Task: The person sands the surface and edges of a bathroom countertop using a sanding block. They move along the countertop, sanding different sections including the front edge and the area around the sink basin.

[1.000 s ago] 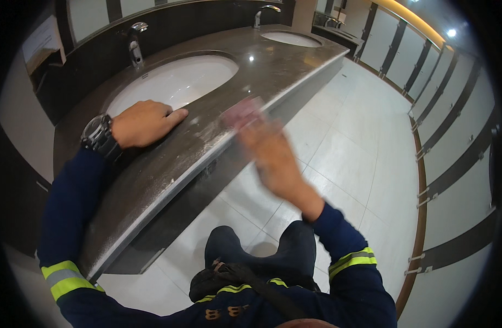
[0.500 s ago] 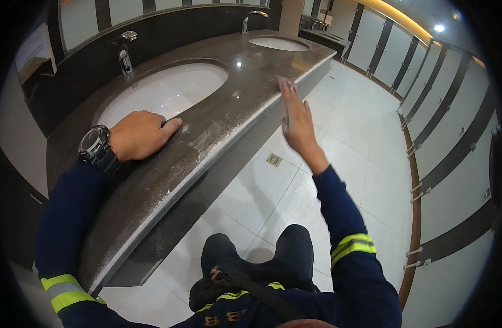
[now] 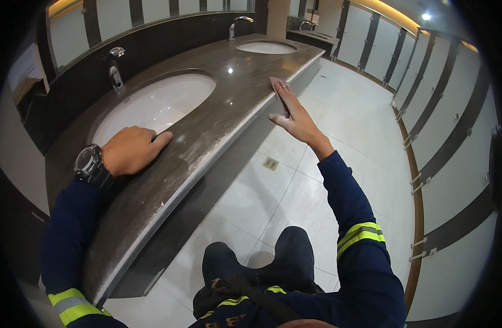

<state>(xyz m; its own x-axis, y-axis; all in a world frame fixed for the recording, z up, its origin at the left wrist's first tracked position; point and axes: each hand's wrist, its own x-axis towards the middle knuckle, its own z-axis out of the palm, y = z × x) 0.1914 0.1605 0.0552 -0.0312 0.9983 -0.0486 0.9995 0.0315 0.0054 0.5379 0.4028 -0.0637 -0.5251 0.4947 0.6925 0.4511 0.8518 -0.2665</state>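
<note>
My right hand [image 3: 297,120] presses a reddish-brown piece of sandpaper [image 3: 274,82] against the front edge of a dark stone countertop [image 3: 207,128]. Its fingers lie straight along the sheet, and the thumb stands apart. White dust streaks the counter's edge and the top close to it. Nearer to me, my left hand [image 3: 131,152], with a black watch at the wrist, leans on the counter beside the near white basin [image 3: 171,95]. Its thumb is stretched out on the stone; the fingertips are hidden past the knuckles at the basin's rim. Nothing shows in this hand.
A chrome faucet [image 3: 115,71] stands behind the near basin. Farther along the counter are a second basin [image 3: 266,48] and another faucet [image 3: 240,24]. Pale floor tiles [image 3: 338,164] with a small drain [image 3: 270,164] lie below, and cubicle doors [image 3: 453,136] line the right side.
My right thumb has spread away from the fingers, and more of the sandpaper shows. My left hand stays in place on the counter while the view has shifted slightly.
</note>
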